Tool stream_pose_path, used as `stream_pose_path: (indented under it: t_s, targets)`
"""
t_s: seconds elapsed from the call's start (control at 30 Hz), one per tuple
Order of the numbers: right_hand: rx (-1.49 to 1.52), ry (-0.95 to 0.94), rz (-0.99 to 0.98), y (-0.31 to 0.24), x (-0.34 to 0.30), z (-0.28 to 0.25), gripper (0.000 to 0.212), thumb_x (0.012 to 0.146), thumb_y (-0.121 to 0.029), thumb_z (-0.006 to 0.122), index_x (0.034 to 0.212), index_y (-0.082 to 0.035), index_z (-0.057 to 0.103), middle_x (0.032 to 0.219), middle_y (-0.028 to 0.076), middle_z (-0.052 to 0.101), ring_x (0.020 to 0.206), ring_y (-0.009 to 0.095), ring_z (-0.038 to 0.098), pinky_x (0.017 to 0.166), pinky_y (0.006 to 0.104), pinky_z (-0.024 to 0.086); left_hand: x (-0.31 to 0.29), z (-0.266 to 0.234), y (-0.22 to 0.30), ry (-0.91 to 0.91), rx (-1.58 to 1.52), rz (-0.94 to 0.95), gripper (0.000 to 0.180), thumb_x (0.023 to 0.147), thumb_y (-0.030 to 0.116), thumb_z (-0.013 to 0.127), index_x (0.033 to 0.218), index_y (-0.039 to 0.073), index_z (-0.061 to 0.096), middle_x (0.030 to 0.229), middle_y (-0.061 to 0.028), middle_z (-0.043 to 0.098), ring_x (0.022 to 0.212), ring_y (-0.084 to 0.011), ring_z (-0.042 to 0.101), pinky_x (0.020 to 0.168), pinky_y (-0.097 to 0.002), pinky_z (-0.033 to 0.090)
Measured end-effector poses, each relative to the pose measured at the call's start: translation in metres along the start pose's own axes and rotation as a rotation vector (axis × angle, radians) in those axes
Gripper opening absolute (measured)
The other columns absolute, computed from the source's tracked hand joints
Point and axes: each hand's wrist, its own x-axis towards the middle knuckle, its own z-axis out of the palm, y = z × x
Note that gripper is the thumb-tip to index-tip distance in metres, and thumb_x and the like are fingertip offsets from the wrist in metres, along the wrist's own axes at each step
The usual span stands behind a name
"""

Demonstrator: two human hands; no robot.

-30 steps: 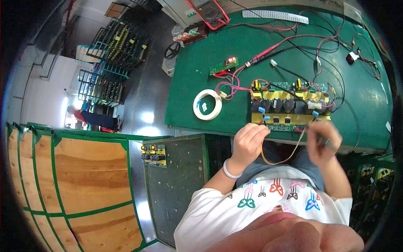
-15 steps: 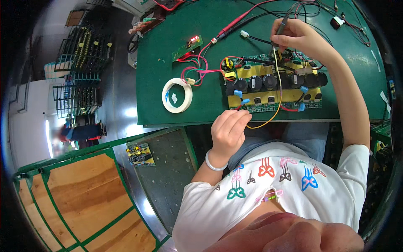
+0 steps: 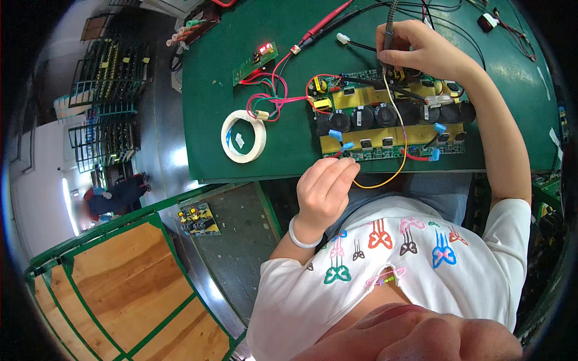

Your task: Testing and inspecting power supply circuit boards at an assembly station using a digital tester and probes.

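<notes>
A long circuit board (image 3: 352,142) with a row of black round capacitors and yellow-taped strips lies on the green table in front of me. My right hand (image 3: 418,51) is closed around a dark test probe (image 3: 389,37), held nearly upright over the board's far edge. A thin yellow wire (image 3: 404,144) runs from near the probe's lower end, across the board, to my left hand (image 3: 324,191). There the fingertips pinch the wire just off the board's near left corner; its end is hidden. Blue terminal connectors (image 3: 435,154) sit on leads along the board's near side.
Left of the board lies a roll of cream tape (image 3: 227,138). Beyond it, a small green board with a lit red display (image 3: 265,48) joins pink and green wires. A red probe (image 3: 325,19) and black cables cross the far side. Another small board (image 3: 198,219) rests on a lower-left surface.
My view has shifted slightly, so the table things sit a little further left. Both hands keep their grips, and the probe stays over the board's far edge.
</notes>
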Motion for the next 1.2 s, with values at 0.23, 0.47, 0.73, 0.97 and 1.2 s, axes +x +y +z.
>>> stream_pose_path:
  t_s: [0.23, 0.47, 0.73, 0.97, 1.2]
  targets:
    - [0.030, 0.010, 0.016, 0.001, 0.000, 0.004, 0.016, 0.097, -0.017, 0.065, 0.094, -0.004, 0.055, 0.074, -0.002, 0.052, 0.068, 0.007, 0.051, 0.064, 0.0238, 0.047, -0.001, 0.000, 0.000, 0.008, 0.008, 0.001, 0.027, 0.066, -0.005, 0.066, 0.093, 0.001, 0.071, 0.093, -0.0094, 0.070, 0.083, -0.0269, 0.066, 0.071, -0.0363, 0.057]
    - [0.066, 0.022, -0.001, 0.000, 0.003, 0.001, 0.015, 0.097, -0.015, 0.063, 0.096, -0.001, 0.056, 0.074, 0.001, 0.057, 0.069, 0.011, 0.058, 0.067, 0.0282, 0.049, 0.004, -0.001, 0.000, 0.010, -0.025, -0.013, 0.029, 0.065, -0.008, 0.066, 0.092, 0.000, 0.070, 0.092, -0.0105, 0.070, 0.081, -0.0287, 0.067, 0.070, -0.0370, 0.057]
    - [0.155, -0.008, -0.017, 0.002, 0.005, 0.000, 0.013, 0.093, -0.011, 0.064, 0.089, -0.002, 0.056, 0.071, -0.001, 0.055, 0.068, 0.008, 0.055, 0.062, 0.0272, 0.046, 0.002, -0.005, 0.004, 0.019, -0.033, -0.020, 0.031, 0.063, -0.008, 0.064, 0.092, 0.001, 0.070, 0.092, -0.0110, 0.070, 0.081, -0.0302, 0.067, 0.069, -0.0388, 0.058]
    - [0.139, -0.033, 0.107, -0.016, 0.000, 0.000, 0.011, 0.092, -0.008, 0.064, 0.090, 0.001, 0.057, 0.070, 0.001, 0.058, 0.066, 0.009, 0.057, 0.062, 0.0280, 0.047, -0.001, -0.006, 0.006, 0.014, -0.033, 0.001, 0.033, 0.064, -0.008, 0.065, 0.095, 0.000, 0.068, 0.096, -0.0126, 0.070, 0.083, -0.0305, 0.067, 0.071, -0.0383, 0.058]
    - [0.185, 0.013, 0.061, -0.011, 0.006, -0.004, 0.010, 0.091, -0.009, 0.065, 0.089, -0.001, 0.061, 0.072, 0.000, 0.059, 0.067, 0.008, 0.057, 0.063, 0.0259, 0.048, 0.003, -0.003, 0.006, 0.009, -0.048, 0.002, 0.032, 0.062, -0.008, 0.065, 0.093, -0.001, 0.068, 0.094, -0.0123, 0.069, 0.080, -0.0300, 0.067, 0.068, -0.0382, 0.057]
